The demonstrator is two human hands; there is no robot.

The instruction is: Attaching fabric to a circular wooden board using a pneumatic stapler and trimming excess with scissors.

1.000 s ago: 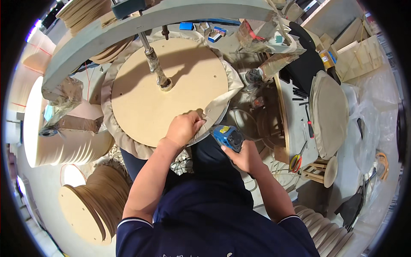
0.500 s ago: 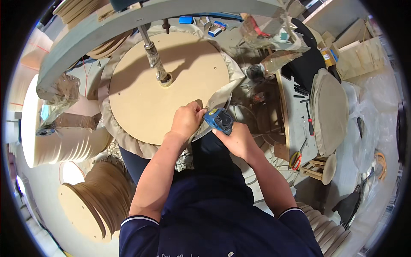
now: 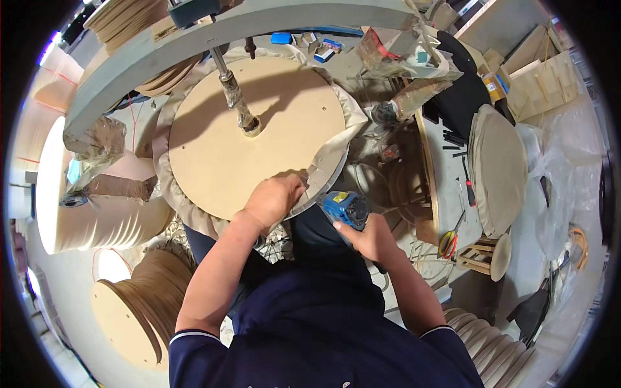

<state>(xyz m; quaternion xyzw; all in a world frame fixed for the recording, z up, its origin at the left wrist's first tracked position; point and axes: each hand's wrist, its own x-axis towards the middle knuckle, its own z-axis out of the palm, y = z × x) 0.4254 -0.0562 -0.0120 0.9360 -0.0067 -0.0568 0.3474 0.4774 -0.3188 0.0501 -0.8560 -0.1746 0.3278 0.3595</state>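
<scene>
A large round wooden board (image 3: 252, 161) lies flat in front of me, with beige fabric (image 3: 352, 116) gathered around its rim. Part of the fabric is folded over the board's edge on the right side. My left hand (image 3: 275, 199) rests at the board's near right edge, its fingertips pinched on the fabric's edge there. My right hand (image 3: 374, 238) is wrapped around a blue and black staple gun (image 3: 346, 210), held just off the rim, to the right of my left hand. A wrapped metal rod (image 3: 234, 97) comes down onto the board's middle.
A grey curved frame (image 3: 272, 21) arches over the board. Stacks of round boards (image 3: 139, 301) stand at left. On the right bench lie scissors (image 3: 451, 238), a screwdriver (image 3: 468, 187) and a pile of fabric-covered discs (image 3: 498, 171). Small blue boxes (image 3: 326, 50) sit behind the board.
The staple gun has moved right and toward me, away from the board's rim. My left hand has shifted slightly left and nearer, still at the fabric's edge.
</scene>
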